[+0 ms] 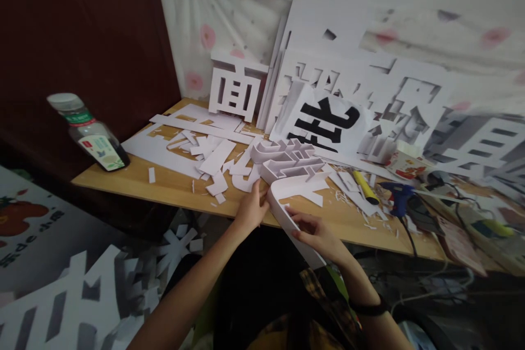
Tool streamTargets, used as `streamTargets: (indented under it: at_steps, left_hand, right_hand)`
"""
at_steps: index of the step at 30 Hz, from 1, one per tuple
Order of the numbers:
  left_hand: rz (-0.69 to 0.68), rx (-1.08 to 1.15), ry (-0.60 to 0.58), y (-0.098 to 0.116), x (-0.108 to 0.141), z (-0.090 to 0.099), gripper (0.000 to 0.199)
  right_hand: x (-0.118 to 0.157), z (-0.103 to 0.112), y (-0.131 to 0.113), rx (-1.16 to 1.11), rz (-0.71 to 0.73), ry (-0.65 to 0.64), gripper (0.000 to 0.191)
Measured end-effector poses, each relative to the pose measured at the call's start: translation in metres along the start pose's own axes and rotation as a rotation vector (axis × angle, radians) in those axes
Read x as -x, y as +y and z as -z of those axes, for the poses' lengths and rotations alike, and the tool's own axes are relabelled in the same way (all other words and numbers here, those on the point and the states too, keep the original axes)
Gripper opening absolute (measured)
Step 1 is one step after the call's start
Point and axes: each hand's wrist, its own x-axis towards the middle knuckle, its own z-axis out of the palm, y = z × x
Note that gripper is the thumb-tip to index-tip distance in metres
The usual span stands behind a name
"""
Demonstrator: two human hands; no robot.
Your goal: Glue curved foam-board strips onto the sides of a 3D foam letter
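A white Chinese character with raised walls (289, 161) lies at the table's front edge, its open side up. From its near end a long white strip (293, 229) curves round and runs down past the edge toward my lap. My left hand (251, 208) is closed at the near left corner of the character, thumb up along its side, fingertips by the strip's bend. With thumb and fingers, my right hand (314, 232) grips the strip from its right side, partway along its free length. The material looks like thin foam board.
White offcuts (215, 156) litter the table (164, 188). To the right are a yellow tube-shaped object (365, 187), a blue glue gun (397, 197) and cables. A dark bottle (96, 139) stands at left. Cut-out boards and a black printed character (326, 123) lean at the back.
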Motion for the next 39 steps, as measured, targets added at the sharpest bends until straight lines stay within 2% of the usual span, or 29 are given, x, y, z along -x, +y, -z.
streamTargets:
  at_steps: [9, 32, 39]
  left_hand:
    - [-0.014, -0.150, 0.110, -0.002, -0.001, -0.010, 0.078]
    - [-0.059, -0.222, 0.138, -0.006, -0.003, -0.012, 0.074]
    - [-0.062, -0.214, 0.161, -0.009, -0.004, -0.013, 0.072]
  right_hand:
    - [0.000, 0.001, 0.003, 0.002, 0.022, -0.024, 0.047]
    - [-0.002, 0.001, 0.006, -0.008, 0.035, -0.011, 0.047]
    - [-0.003, 0.000, 0.000, -0.002, 0.046, 0.001, 0.043]
